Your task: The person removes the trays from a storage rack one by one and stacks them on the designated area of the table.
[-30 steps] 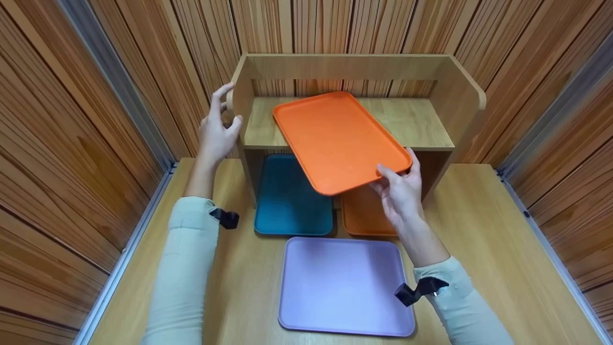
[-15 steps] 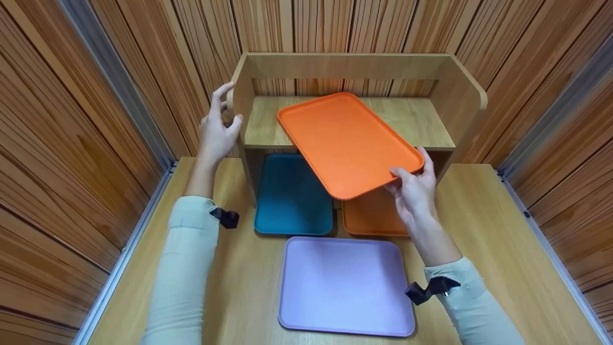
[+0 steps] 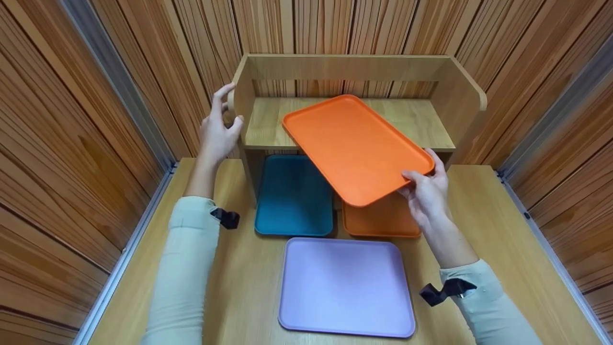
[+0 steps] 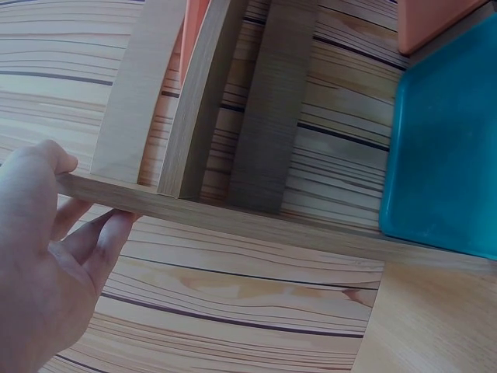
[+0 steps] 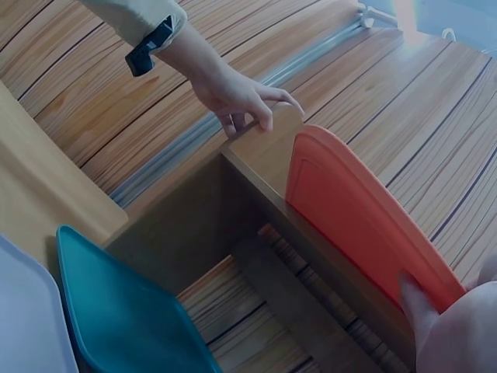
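Note:
My right hand point(image 3: 429, 194) pinches the near right corner of a bright orange tray point(image 3: 357, 148), thumb on top and fingers beneath. Its far part lies over the upper board of a small wooden shelf point(image 3: 424, 125), turned at an angle; whether it touches the board I cannot tell. On the shelf's left side panel point(image 4: 233, 225), my left hand point(image 3: 218, 132) grips the upper front edge, with thumb and fingers on opposite faces in the left wrist view. A teal tray point(image 3: 293, 203) and a darker orange tray point(image 3: 383, 219), partly hidden by the held one, lie half under the board.
A lilac tray point(image 3: 346, 287) lies flat on the wooden table point(image 3: 493, 230) in front of the shelf. Wood-patterned walls point(image 3: 96, 143) with metal strips along their corners and bases enclose the table at the back and both sides.
My right hand has shifted right and slightly nearer with the orange tray, uncovering more of the darker orange tray below. The left hand stays on the panel.

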Demonstrator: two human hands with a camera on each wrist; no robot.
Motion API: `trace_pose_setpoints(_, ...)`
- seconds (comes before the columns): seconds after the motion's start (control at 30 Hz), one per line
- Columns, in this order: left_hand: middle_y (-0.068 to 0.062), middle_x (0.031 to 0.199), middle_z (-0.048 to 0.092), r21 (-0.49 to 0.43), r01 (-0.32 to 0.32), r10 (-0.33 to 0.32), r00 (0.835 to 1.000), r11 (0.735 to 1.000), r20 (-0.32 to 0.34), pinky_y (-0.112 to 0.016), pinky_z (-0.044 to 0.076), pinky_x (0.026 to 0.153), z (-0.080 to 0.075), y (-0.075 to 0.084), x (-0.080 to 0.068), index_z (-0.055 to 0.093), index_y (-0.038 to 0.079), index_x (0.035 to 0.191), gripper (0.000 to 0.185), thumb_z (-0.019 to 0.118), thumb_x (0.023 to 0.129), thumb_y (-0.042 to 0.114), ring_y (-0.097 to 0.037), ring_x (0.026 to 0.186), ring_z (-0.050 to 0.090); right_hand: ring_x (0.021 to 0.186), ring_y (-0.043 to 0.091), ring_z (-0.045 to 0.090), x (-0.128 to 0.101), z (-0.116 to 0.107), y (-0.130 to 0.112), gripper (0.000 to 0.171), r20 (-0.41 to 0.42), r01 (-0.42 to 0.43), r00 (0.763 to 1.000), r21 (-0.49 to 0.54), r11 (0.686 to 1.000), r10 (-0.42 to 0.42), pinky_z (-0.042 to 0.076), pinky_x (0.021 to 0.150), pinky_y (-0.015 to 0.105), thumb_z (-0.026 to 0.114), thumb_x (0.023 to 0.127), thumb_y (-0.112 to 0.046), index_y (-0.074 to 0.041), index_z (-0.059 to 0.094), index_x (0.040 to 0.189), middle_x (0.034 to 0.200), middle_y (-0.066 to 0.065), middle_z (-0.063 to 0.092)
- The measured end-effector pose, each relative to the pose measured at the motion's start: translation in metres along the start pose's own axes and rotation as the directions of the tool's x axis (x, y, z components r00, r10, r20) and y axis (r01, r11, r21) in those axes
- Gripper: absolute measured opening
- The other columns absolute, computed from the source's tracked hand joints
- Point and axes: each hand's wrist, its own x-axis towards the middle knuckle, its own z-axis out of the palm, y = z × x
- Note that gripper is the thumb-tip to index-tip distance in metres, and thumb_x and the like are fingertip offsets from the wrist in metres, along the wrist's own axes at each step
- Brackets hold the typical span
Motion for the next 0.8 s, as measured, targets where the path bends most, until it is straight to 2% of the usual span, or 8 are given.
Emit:
trace_pose_setpoints(0.1, -0.021, 0.167, 0.06, -0.002, 0.006, -0.006, 1.0, 1.0, 0.005, -0.018, 0.039, 0.056, 0.0, 0.001, 0.0, 0.037, 0.032, 0.171, 0.066, 0.058, 0.112, 0.014, -0.007, 0.06, 0.044, 0.114, 0.019, 0.068, 0.001, -0.005, -0.002, 0.091, 0.011, -0.01, 1.0, -0.013, 1.0, 0.01, 0.069, 0.076, 0.029, 0.051, 0.106, 0.016, -0.033, 0.025, 0.178, 0.146, -0.002, 0.048)
trace_pose_setpoints(0.27, -0.021, 0.169, 0.058, -0.008, 0.015, -0.015, 1.0, 1.0, 0.01, -0.022, 0.047, 0.062, 0.0, 0.001, 0.001, 0.036, 0.033, 0.172, 0.067, 0.058, 0.112, 0.014, -0.029, 0.093, 0.072, 0.114, 0.015, 0.07, 0.002, -0.016, -0.006, 0.093, 0.036, -0.023, 0.999, -0.023, 0.999, 0.023, 0.069, 0.075, 0.028, 0.053, 0.106, 0.017, -0.033, 0.025, 0.178, 0.146, -0.003, 0.05)
trace_pose_setpoints(0.33, -0.021, 0.17, 0.057, -0.012, 0.014, -0.014, 1.0, 1.0, 0.011, -0.024, 0.05, 0.066, 0.0, 0.0, 0.001, 0.036, 0.033, 0.172, 0.066, 0.059, 0.112, 0.014, -0.035, 0.109, 0.074, 0.111, 0.014, 0.071, 0.003, -0.021, -0.007, 0.093, 0.054, -0.017, 0.998, -0.035, 0.999, 0.019, 0.067, 0.072, 0.026, 0.055, 0.106, 0.016, -0.032, 0.024, 0.179, 0.147, -0.004, 0.051)
trace_pose_setpoints(0.47, -0.021, 0.17, 0.057, -0.013, 0.013, -0.013, 1.0, 1.0, 0.013, -0.025, 0.051, 0.067, 0.001, 0.0, 0.0, 0.036, 0.032, 0.172, 0.066, 0.059, 0.113, 0.015, -0.038, 0.116, 0.075, 0.11, 0.012, 0.073, 0.005, -0.032, -0.009, 0.094, 0.097, 0.009, 0.995, -0.062, 0.998, -0.003, 0.065, 0.071, 0.023, 0.058, 0.105, 0.016, -0.03, 0.023, 0.18, 0.149, -0.004, 0.052)
trace_pose_setpoints(0.53, -0.021, 0.171, 0.056, -0.011, 0.013, -0.012, 1.0, 1.0, 0.014, -0.024, 0.049, 0.066, 0.001, 0.001, 0.0, 0.036, 0.032, 0.172, 0.066, 0.059, 0.113, 0.015, -0.038, 0.107, 0.075, 0.111, 0.011, 0.075, 0.006, -0.038, -0.009, 0.094, 0.116, 0.023, 0.993, -0.054, 0.998, -0.017, 0.067, 0.074, 0.024, 0.058, 0.105, 0.017, -0.028, 0.023, 0.18, 0.149, -0.003, 0.053)
trace_pose_setpoints(0.63, -0.02, 0.171, 0.057, -0.004, 0.009, -0.009, 1.0, 1.0, 0.012, -0.022, 0.048, 0.064, 0.001, 0.001, 0.0, 0.036, 0.032, 0.172, 0.066, 0.059, 0.113, 0.015, -0.027, 0.099, 0.072, 0.107, 0.012, 0.079, 0.008, -0.045, -0.009, 0.092, 0.136, 0.045, 0.99, -0.03, 0.999, -0.04, 0.069, 0.075, 0.027, 0.058, 0.104, 0.02, -0.026, 0.027, 0.177, 0.146, -0.002, 0.058)
trace_pose_setpoints(0.7, -0.02, 0.17, 0.058, 0.008, 0.004, -0.004, 1.0, 1.0, 0.004, -0.019, 0.044, 0.06, 0.001, 0.0, 0.0, 0.037, 0.032, 0.172, 0.066, 0.059, 0.112, 0.015, -0.018, 0.081, 0.064, 0.099, 0.012, 0.081, 0.01, -0.048, -0.008, 0.089, 0.15, 0.07, 0.987, -0.031, 0.997, -0.065, 0.068, 0.069, 0.025, 0.059, 0.103, 0.02, -0.024, 0.031, 0.175, 0.141, -0.001, 0.062)
trace_pose_setpoints(0.8, -0.02, 0.169, 0.059, 0.024, 0.0, 0.001, 1.0, 1.0, -0.004, -0.017, 0.039, 0.057, 0.001, 0.0, 0.0, 0.037, 0.032, 0.172, 0.065, 0.058, 0.112, 0.015, -0.008, 0.067, 0.048, 0.096, 0.013, 0.082, 0.013, -0.054, -0.007, 0.085, 0.174, 0.104, 0.98, -0.011, 0.995, -0.1, 0.066, 0.065, 0.025, 0.06, 0.102, 0.022, -0.022, 0.034, 0.17, 0.137, -0.001, 0.067)
